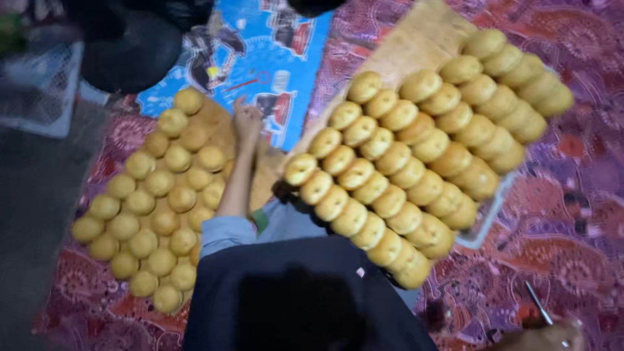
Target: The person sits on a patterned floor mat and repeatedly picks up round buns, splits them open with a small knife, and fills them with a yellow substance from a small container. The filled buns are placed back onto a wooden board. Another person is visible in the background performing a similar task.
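Buns (156, 208) lie in rows at lower left, where the left hand (247, 120) reaches to their upper edge, grip impossible to tell, while the right hand is hidden under the bun-filled tray (484, 218) at centre right.

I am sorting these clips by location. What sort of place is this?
Probably a home floor used for baking work: round buns lie on a patterned cloth, more fill a tray, and the left hand reaches among them.
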